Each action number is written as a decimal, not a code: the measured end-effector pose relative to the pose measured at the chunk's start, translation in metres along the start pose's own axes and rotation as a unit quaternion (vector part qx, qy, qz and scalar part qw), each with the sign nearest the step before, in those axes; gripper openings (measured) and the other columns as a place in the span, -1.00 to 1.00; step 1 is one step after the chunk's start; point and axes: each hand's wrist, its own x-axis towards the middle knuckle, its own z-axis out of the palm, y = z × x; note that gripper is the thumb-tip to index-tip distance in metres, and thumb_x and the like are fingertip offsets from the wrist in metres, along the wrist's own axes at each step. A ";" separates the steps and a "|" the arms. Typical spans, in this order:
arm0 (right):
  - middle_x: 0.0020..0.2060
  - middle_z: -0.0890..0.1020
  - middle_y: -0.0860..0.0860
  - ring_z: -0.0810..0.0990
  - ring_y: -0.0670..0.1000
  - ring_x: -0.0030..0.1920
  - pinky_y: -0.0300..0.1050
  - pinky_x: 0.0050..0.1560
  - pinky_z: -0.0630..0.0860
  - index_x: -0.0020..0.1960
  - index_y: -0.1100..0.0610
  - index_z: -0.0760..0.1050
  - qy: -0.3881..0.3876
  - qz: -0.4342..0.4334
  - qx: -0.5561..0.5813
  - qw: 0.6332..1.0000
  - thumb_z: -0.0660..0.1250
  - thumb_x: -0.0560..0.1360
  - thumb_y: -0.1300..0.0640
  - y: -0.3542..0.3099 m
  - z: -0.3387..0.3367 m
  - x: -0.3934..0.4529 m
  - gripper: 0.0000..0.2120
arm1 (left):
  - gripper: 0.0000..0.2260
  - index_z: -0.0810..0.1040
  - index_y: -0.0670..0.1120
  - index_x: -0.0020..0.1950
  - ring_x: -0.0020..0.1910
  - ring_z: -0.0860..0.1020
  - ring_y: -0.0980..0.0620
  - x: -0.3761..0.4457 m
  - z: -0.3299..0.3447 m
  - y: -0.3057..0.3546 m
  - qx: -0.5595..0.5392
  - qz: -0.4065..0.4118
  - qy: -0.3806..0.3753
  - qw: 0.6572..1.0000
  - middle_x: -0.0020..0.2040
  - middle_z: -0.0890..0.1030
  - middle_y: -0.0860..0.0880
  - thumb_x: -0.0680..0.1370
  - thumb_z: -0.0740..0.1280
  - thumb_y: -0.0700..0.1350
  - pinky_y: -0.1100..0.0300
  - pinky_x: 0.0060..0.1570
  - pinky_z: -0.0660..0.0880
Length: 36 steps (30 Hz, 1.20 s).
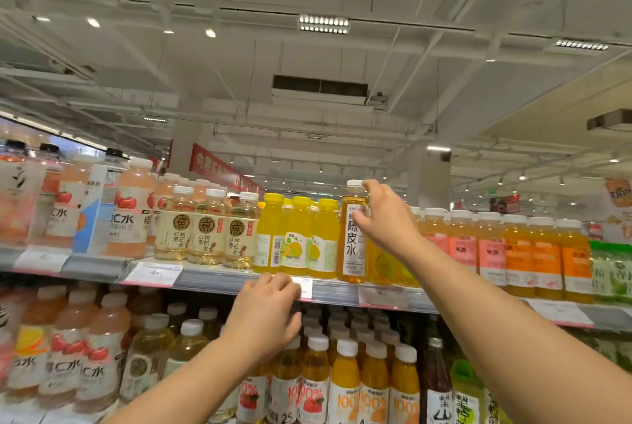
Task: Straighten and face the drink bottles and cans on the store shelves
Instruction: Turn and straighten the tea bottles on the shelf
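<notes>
Gripping 陈皮水 bottle (353, 235), right hand (383, 215)

An amber bottle (353, 235) with white cap and white label stands upright at the top shelf's (219, 278) front edge.

You see an amber bottle (354, 235) with a white cap and a white label with dark letters. Left of it stand yellow bottles (299, 235) with yellow caps and green and white labels. Further left of it, pale gold bottles (205, 228) carry cream labels with round brown marks. Right of the amber bottle, orange bottles (492, 246) wear pink and orange labels. Below it, the shelf edge (212, 278) is grey with a pink stripe.
</notes>
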 end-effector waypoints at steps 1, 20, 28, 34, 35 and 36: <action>0.38 0.49 0.16 0.56 0.26 0.26 0.18 0.21 0.54 0.55 0.08 0.25 -0.002 0.009 0.006 1.000 0.31 0.57 -0.03 -0.002 0.004 0.005 -0.40 | -0.67 0.48 0.14 0.28 0.24 0.43 0.07 0.000 -0.001 0.000 -0.003 0.000 0.001 1.000 0.29 0.48 0.14 0.57 0.19 0.20 0.10 0.24 0.40; 0.16 0.62 0.15 0.63 0.22 0.04 0.12 -0.03 0.62 0.40 0.05 0.23 -0.010 0.038 0.034 0.999 0.50 0.46 -0.15 0.002 0.011 0.032 -0.31 | -0.65 0.49 0.07 0.27 0.20 0.44 0.03 0.003 -0.004 0.011 -0.004 -0.048 -0.043 0.998 0.25 0.50 0.10 0.54 0.25 0.17 0.06 0.19 0.46; -0.04 0.66 0.13 0.63 0.22 -0.11 0.08 -0.15 0.59 0.41 -0.04 0.14 0.040 0.001 0.042 0.998 0.45 0.51 -0.16 0.003 0.007 0.011 -0.34 | -0.61 0.49 0.06 0.28 0.19 0.44 0.03 0.003 -0.007 0.021 0.002 -0.077 -0.060 0.995 0.26 0.50 0.10 0.51 0.27 0.18 0.09 0.09 0.51; 0.05 0.59 0.15 0.63 0.28 -0.03 0.04 -0.12 0.51 0.46 -0.09 0.18 0.093 -0.064 0.102 0.988 0.44 0.51 -0.08 0.002 0.002 -0.027 -0.36 | -0.61 0.48 0.02 0.28 0.22 0.46 -0.03 -0.002 -0.016 0.033 0.009 -0.089 -0.087 0.992 0.28 0.50 0.04 0.51 0.32 0.14 0.01 0.12 0.53; 0.04 0.58 0.14 0.62 0.26 -0.05 0.00 -0.16 0.47 0.46 -0.10 0.18 0.104 -0.077 0.107 0.986 0.45 0.51 -0.07 0.002 0.001 -0.035 -0.36 | -0.59 0.48 0.02 0.30 0.25 0.46 -0.04 -0.002 -0.017 0.033 0.012 -0.089 -0.092 0.992 0.31 0.50 0.03 0.50 0.33 0.14 -0.01 0.13 0.53; 0.04 0.58 0.12 0.62 0.23 -0.08 -0.03 -0.18 0.43 0.46 -0.09 0.18 0.116 -0.095 0.112 0.982 0.45 0.51 -0.06 0.002 0.000 -0.044 -0.36 | -0.57 0.48 0.01 0.31 0.28 0.45 -0.05 -0.002 -0.018 0.033 0.013 -0.089 -0.097 0.991 0.34 0.49 0.02 0.50 0.33 0.15 -0.02 0.16 0.53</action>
